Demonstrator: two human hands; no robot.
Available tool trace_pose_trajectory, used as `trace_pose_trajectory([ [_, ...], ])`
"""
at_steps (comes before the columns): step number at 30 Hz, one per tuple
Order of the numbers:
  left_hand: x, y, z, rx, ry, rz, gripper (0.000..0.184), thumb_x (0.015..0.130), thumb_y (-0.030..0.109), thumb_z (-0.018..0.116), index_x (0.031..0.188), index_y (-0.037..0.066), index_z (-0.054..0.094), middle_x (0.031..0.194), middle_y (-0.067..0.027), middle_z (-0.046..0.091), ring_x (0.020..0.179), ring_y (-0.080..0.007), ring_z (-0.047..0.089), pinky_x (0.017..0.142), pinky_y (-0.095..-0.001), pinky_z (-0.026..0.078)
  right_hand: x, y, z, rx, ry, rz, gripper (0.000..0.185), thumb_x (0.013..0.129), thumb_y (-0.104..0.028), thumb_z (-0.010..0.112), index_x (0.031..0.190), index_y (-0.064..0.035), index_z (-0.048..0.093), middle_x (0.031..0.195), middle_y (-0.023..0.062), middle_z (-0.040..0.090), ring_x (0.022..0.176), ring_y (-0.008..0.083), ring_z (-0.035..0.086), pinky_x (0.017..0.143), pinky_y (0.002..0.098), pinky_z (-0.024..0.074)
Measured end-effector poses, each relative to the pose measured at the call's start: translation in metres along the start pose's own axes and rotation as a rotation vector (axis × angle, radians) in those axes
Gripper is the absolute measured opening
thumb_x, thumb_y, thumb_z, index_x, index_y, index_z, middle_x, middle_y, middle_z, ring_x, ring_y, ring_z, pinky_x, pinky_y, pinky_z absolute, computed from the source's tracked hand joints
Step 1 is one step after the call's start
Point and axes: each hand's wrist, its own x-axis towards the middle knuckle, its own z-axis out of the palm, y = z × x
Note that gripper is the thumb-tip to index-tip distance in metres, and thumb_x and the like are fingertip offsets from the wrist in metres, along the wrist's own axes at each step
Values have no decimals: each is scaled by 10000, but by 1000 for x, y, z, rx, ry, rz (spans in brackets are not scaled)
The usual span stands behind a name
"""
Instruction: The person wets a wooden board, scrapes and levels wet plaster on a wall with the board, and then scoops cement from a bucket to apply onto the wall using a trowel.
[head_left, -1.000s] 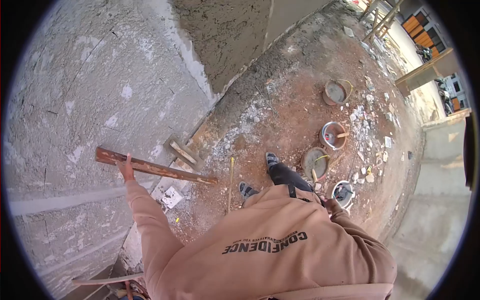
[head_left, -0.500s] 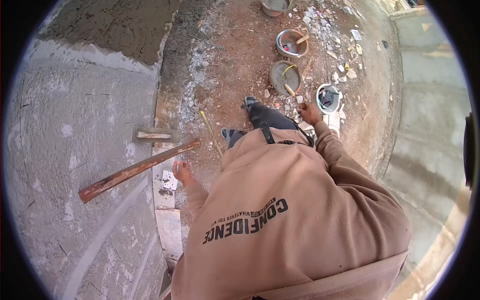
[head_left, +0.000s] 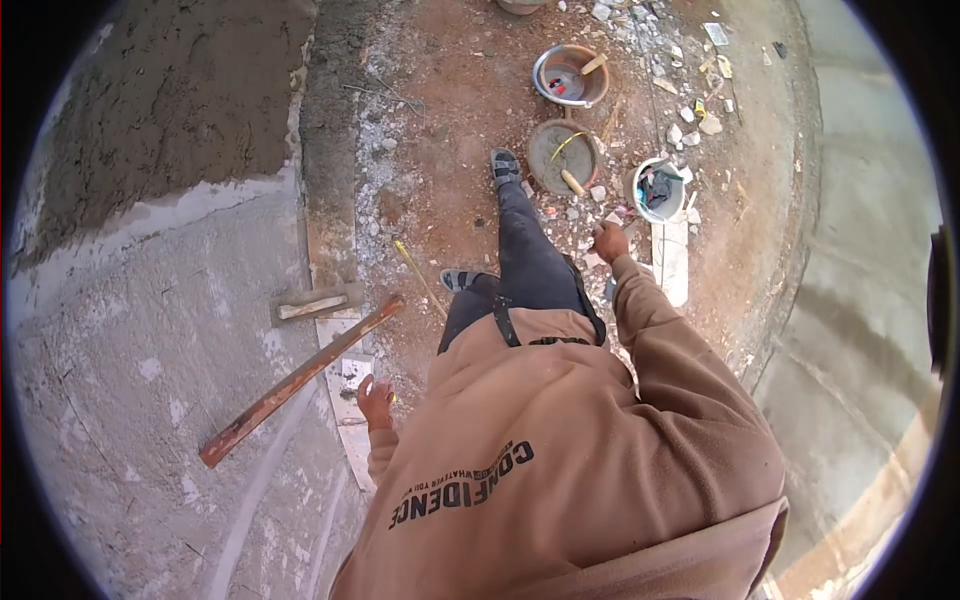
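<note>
My left hand (head_left: 376, 402) hangs beside the plastered surface with its fingers loosely apart and nothing in them. Just left of it, a long reddish-brown wooden bar (head_left: 300, 380) lies slanting over the surface's edge. Beyond that bar is a plastering float (head_left: 312, 306) with a pale wooden handle. My right hand (head_left: 609, 243) is closed, its fingers curled; whatever may be in them is too small to make out. Close by it stands a white bucket (head_left: 634, 196) of dark and coloured items.
A round basin of grey mortar (head_left: 545, 178) holds a wooden-handled tool. Behind it sits another tub (head_left: 545, 90) with a similar handle. Rubble (head_left: 690, 128) litters the ground, and a yellow strip (head_left: 418, 270) lies near my foot. Wet dark plaster (head_left: 180, 100) covers the far left.
My forward leg has stretched out in a step. The right hand has shifted slightly left and down in view, the left hand lower. The surroundings have shifted as the head moved.
</note>
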Motion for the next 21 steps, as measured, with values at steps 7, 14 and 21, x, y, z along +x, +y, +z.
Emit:
trace_pose_trajectory([
  [7,-60,31,48,612,265,-83,944,724,166,856,1472,5,302,1351,-264,492,1122,-309,580,781,-382,556,253,-49,45,481,86,198,877,672,-228,822,1339,142,391,1248,270,555,1156,317,559,964,371,453],
  [14,-52,172,191,490,163,-144,567,798,147,770,1284,-26,533,1070,-143,695,930,-178,664,755,-296,562,399,-40,83,1499,-46,554,536,865,-246,604,1340,-24,493,1130,92,621,827,198,601,798,334,482],
  [21,-90,161,207,108,66,-182,330,851,111,683,1153,12,595,982,-98,722,829,-153,679,652,-291,556,368,-36,83,1226,-9,562,334,897,-199,496,1183,-37,553,1021,104,634,677,202,599,552,324,474],
])
